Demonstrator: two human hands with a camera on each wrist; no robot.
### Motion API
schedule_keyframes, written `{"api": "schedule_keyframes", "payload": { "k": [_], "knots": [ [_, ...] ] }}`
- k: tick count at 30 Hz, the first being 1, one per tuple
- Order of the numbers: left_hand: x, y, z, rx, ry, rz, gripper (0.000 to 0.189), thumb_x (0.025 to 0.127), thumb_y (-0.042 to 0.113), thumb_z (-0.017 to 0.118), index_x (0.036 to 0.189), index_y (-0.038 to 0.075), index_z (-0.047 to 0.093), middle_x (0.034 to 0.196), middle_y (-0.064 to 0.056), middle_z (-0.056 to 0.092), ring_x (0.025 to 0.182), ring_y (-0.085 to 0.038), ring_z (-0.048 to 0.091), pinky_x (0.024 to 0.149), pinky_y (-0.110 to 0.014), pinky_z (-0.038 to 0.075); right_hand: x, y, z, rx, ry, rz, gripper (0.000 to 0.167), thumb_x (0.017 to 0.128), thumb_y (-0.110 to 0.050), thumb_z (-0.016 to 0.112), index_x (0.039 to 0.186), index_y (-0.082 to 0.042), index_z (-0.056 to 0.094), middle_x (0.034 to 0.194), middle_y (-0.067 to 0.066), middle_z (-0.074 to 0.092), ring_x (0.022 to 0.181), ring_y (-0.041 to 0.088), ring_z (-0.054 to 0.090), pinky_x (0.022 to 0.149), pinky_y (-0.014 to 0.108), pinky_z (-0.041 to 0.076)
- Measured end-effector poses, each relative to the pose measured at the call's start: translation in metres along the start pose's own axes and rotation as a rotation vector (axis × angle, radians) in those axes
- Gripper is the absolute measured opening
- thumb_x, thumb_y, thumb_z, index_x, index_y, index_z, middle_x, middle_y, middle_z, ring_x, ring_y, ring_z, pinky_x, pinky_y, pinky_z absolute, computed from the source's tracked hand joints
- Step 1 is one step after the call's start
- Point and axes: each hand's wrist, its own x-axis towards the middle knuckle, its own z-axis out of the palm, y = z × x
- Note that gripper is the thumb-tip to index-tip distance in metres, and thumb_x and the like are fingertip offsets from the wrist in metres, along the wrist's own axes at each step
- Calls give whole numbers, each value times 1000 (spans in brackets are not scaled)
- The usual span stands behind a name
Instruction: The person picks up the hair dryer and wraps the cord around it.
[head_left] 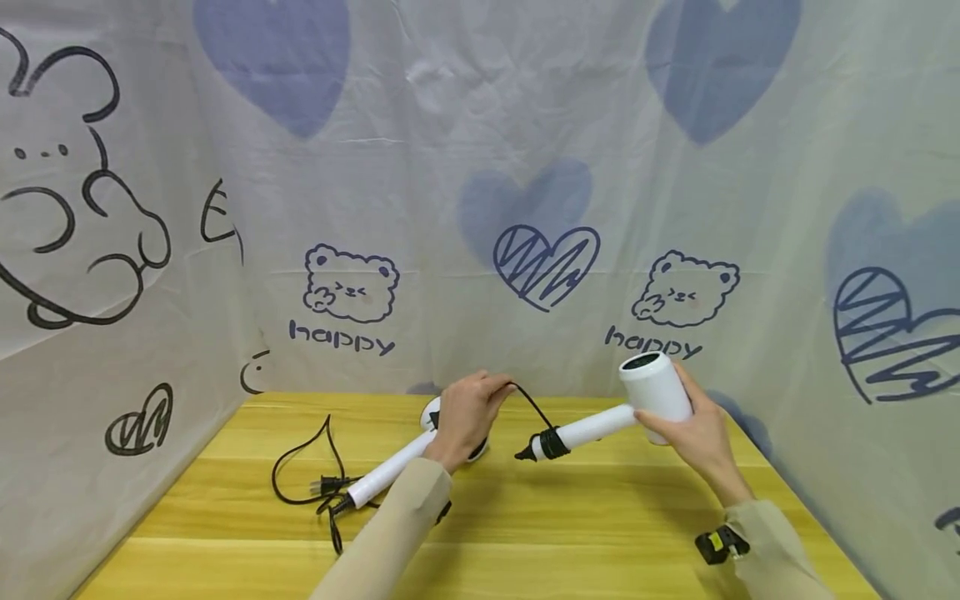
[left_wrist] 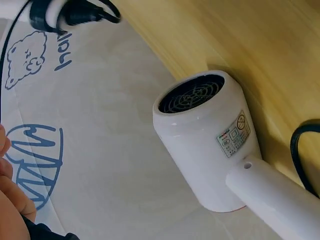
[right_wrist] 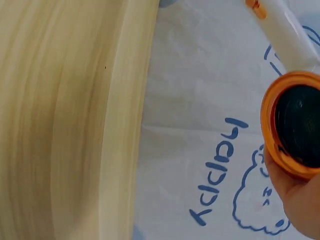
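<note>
My right hand [head_left: 697,433] grips a white hair dryer [head_left: 656,392] by its barrel, above the table. The handle slants down to the left, and black cord [head_left: 553,443] is wound round its end. From that coil a length of cord [head_left: 534,406] runs up to my left hand [head_left: 467,417], which pinches it between thumb and fingers. In the right wrist view, the held dryer's orange-rimmed opening [right_wrist: 270,110] shows at the right edge. A second white hair dryer [left_wrist: 200,145] lies on the table, partly behind my left hand and forearm in the head view.
On the left of the wooden table [head_left: 225,500], the second dryer's black cord [head_left: 281,475] lies loosely looped beside its two-pin plug [head_left: 327,486]. A pale curtain [head_left: 465,100] with hearts and cartoon bears closes off the back and sides.
</note>
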Motion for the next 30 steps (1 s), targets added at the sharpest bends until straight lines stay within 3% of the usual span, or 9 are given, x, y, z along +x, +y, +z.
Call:
{"api": "schedule_keyframes", "payload": {
  "k": [5,9,14,19,26,30],
  "knots": [
    [2,0,-1,-55,22,-102,12,83,29,77,90,20,79,75,5,70,59,-5,59,52,-18,46,0,3,-6,81,-70,32,94,82,-27,80,157,-21,24,136,27,49,106,37,53,72,34,52],
    [3,1,-2,-113,-5,-150,13,83,33,76,88,21,79,75,5,71,60,-5,59,54,-18,46,-2,7,-7,131,-98,23,92,84,-22,78,157,-19,23,136,25,49,101,24,53,72,33,54],
    [1,-1,-1,-243,-98,-240,13,86,32,73,91,22,79,79,6,72,62,-3,57,54,-19,46,-4,10,-7,241,-125,22,87,86,-13,74,157,-18,24,128,5,51,96,6,53,75,32,54],
    [-4,-3,3,-411,-233,-347,15,91,29,70,98,21,79,89,5,74,67,-8,58,55,-21,47,-5,9,-6,354,-179,9,83,86,-6,71,156,-14,26,115,-17,53,96,5,56,75,33,55],
    [-10,-1,8,-573,-350,-470,13,88,31,73,93,19,79,88,4,74,73,-12,64,62,-26,53,-10,13,-2,507,-206,-16,71,87,1,64,151,-15,36,113,-9,58,96,10,58,76,31,55],
    [-13,3,10,-595,-390,-474,13,87,30,74,90,18,79,86,3,71,70,-12,60,60,-27,52,-12,13,0,619,-201,-9,60,88,3,60,141,-22,47,113,-8,60,97,10,58,79,28,54]
  ]
}}
